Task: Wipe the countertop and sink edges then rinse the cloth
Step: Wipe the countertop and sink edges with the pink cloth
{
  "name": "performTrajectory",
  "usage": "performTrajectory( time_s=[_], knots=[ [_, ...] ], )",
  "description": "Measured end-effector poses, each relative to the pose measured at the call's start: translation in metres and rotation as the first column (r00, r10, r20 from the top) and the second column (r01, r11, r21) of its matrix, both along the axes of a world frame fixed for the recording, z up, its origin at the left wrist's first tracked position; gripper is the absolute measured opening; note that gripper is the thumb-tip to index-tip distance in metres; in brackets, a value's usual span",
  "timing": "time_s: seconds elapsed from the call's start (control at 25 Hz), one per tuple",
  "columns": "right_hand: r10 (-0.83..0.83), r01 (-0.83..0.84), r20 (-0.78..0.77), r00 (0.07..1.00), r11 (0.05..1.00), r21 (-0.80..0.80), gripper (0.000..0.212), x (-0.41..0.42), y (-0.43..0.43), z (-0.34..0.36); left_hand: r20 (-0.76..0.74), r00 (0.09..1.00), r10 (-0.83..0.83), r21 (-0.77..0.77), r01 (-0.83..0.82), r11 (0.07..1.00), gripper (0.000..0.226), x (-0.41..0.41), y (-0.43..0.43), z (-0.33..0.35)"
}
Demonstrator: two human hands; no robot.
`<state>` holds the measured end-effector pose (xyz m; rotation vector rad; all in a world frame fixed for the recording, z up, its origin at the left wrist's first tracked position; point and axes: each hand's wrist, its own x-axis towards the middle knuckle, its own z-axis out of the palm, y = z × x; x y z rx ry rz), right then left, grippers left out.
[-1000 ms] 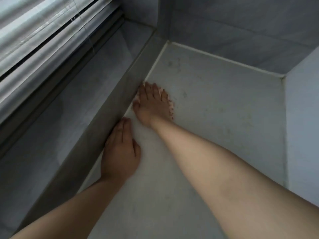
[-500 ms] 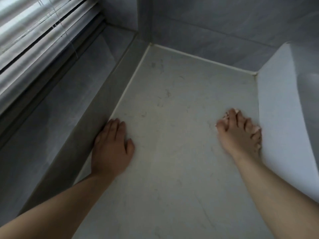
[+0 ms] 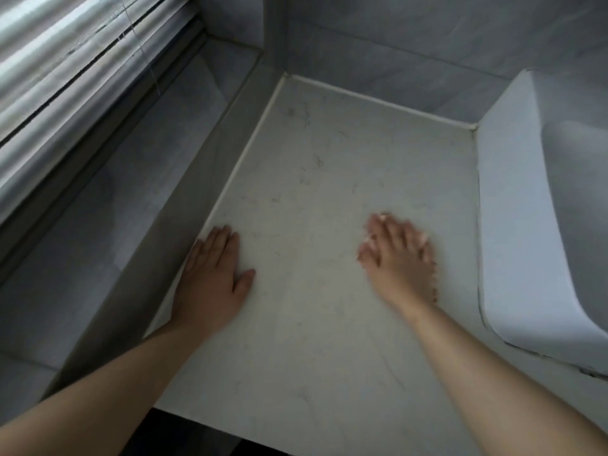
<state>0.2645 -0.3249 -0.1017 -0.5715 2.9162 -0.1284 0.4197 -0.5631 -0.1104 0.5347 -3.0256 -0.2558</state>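
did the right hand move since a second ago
Yes. The right hand crossed the countertop from the window-side ledge toward the sink, now nearer the sink.

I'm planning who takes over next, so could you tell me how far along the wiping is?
Done: nothing can be confirmed; faint dark specks mark the countertop toward the back corner. In hand: the right hand, blurred, presses flat on the countertop near the sink, any cloth hidden beneath; the left hand braces flat. Left: sink edges, rinsing.
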Motion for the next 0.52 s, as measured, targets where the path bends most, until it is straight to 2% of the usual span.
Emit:
performTrajectory(
  time_s=[0.04,0.08,0.12,0.2,0.28,0.32,0.36,0.44,0.52],
  knots=[
    [-0.160,0.161,0.041,0.986,0.987,-0.018,0.064,-0.009,0.000,0.006,0.003,1.000,-0.004,0.013,0.004,1.000,0.067,0.007,0.001,0.000],
    [-0.234,0.236,0.060,0.970,0.971,-0.027,0.061,-0.006,-0.014,0.010,0.003,1.000,-0.005,0.016,0.005,1.000,0.067,0.014,0.002,0.001],
    [-0.194,0.195,0.067,0.979,0.981,-0.011,0.061,0.009,-0.033,0.012,0.011,1.000,-0.011,0.019,0.011,1.000,0.066,0.023,0.001,0.002],
    [0.140,-0.141,-0.019,0.990,0.988,-0.054,0.060,0.064,-0.067,0.009,0.024,1.000,-0.007,0.030,0.006,1.000,0.067,0.040,0.000,0.001],
    [0.418,-0.422,-0.074,0.905,0.904,-0.060,0.060,0.097,-0.083,0.011,0.020,1.000,-0.007,0.042,0.007,0.999,0.071,0.054,0.001,0.002],
    [0.485,-0.486,-0.028,0.874,0.871,-0.067,0.060,0.081,-0.091,0.014,0.016,1.000,-0.017,0.051,0.017,0.999,0.071,0.056,0.001,0.003],
    [0.484,-0.482,0.006,0.875,0.874,-0.057,0.060,0.057,-0.104,0.013,0.005,1.000,-0.020,0.054,0.020,0.998,0.069,0.057,0.002,0.003],
    [0.296,-0.293,0.051,0.954,0.954,-0.064,0.061,0.010,-0.135,0.011,-0.029,1.000,-0.002,0.055,0.004,0.998,0.064,0.056,0.003,0.002],
    [0.138,-0.126,0.116,0.984,0.986,-0.109,0.062,-0.010,-0.175,0.010,-0.086,0.996,0.033,0.081,-0.026,0.996,0.068,0.055,0.004,0.002]
  ],
)
